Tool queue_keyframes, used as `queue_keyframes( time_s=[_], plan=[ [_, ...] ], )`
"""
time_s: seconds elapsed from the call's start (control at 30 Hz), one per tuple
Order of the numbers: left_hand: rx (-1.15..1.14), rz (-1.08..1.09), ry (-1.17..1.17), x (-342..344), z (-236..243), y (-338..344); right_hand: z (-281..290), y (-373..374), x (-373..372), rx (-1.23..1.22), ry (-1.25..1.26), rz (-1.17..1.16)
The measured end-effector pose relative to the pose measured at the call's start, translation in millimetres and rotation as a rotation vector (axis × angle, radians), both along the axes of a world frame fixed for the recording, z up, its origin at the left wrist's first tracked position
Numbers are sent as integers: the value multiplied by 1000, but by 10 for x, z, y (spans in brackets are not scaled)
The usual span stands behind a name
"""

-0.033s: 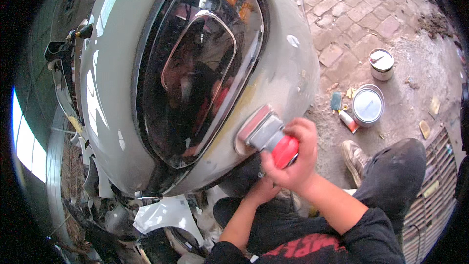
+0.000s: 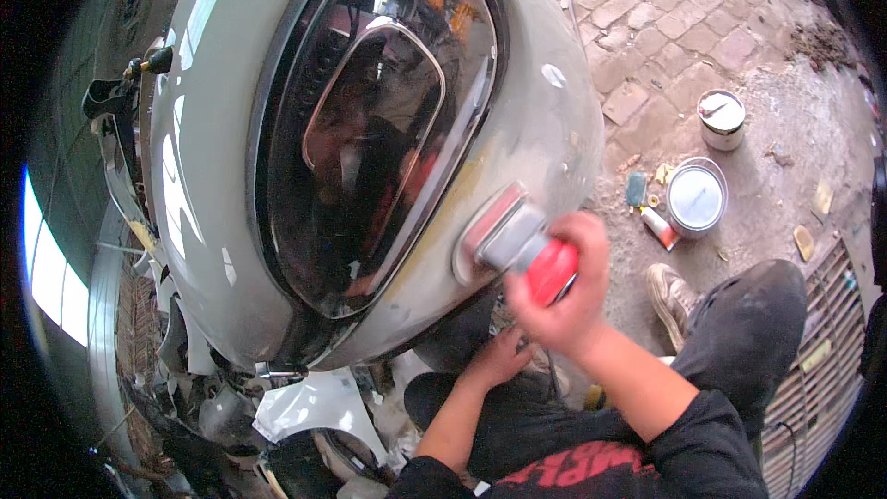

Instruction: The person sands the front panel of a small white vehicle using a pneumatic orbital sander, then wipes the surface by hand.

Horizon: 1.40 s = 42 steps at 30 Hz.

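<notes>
My right hand (image 2: 573, 310) wraps round the red body of a grey-and-red handheld sander (image 2: 554, 270). The sander's flat pad lies against the grey car panel (image 2: 536, 143), just right of the big dark headlight (image 2: 370, 148). Dull, scuffed patches and a yellowish streak show on the panel between the pad and the lamp. Lower down, my left hand (image 2: 494, 359) is beside my leg, below the panel's edge, with its fingers curled in. What those fingers hold, if anything, is hidden.
On the ground to the right stand two open cans, a larger bucket (image 2: 697, 196) and a smaller tin (image 2: 722, 120). A tube (image 2: 659, 228) and a green block (image 2: 636, 188) lie beside them. A metal grate (image 2: 818, 379) is at lower right; loose car parts (image 2: 319, 409) crowd the lower left.
The sander and my right hand have shifted slightly to the right along the panel. My left hand stays about where it was.
</notes>
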<state>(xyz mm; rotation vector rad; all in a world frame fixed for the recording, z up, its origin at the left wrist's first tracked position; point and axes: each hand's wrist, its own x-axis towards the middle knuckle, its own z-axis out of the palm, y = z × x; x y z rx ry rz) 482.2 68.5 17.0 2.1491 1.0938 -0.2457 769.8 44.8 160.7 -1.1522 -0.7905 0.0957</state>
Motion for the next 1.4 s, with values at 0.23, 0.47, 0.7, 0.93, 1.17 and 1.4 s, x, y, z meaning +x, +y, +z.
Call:
queue_keyframes(
  time_s=[0.23,0.47,0.7,0.93,1.17,1.4],
  plan=[
    [-49,81,228,385,549,-38,-163,149,393,-153,532,72],
    [51,-31,-202,474,385,7,-415,-37,-473,8,159,47],
    [-91,76,284,341,437,-31,-287,188,253,-100,369,-47],
    [-68,37,158,362,390,22,-245,134,238,-61,658,117],
    [36,-59,176,-83,-86,52,-355,75,-388,-42,332,-56],
    [-61,68,181,329,464,8,-289,330,491,-7,645,-33]
  ],
)
